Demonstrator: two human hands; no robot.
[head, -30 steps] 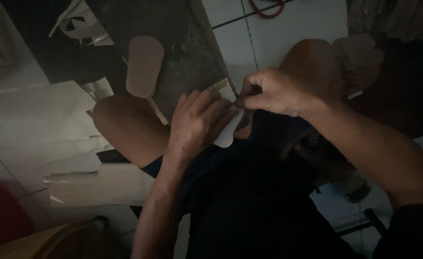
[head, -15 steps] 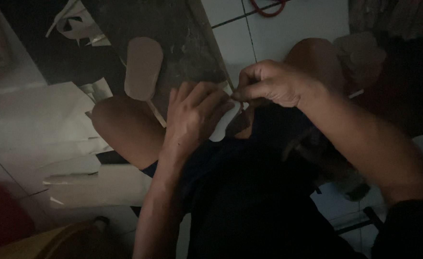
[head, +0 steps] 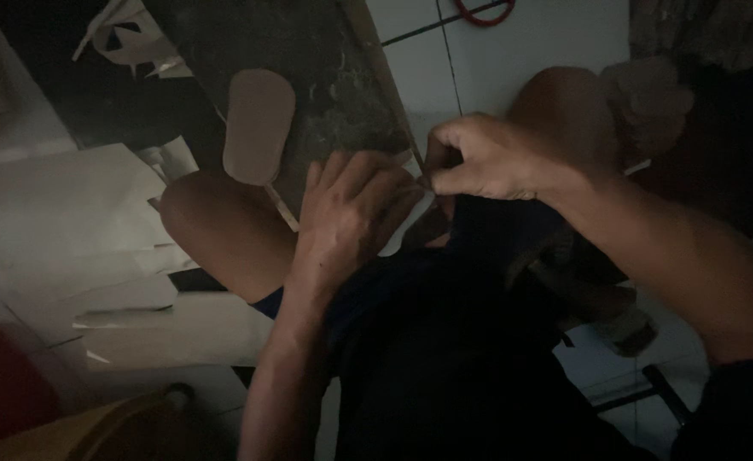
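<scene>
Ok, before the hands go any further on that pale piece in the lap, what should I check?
1. Left hand on the pale piece: ok, it covers it.
2. Right hand pinching at its edge: ok, fingertips closed there.
3. What the right fingers pinch: cannot tell, too dark.
4. Oval cutout lies apart on the dark board: ok.
5. Paper sheets beside the left knee, untouched: ok.
</scene>
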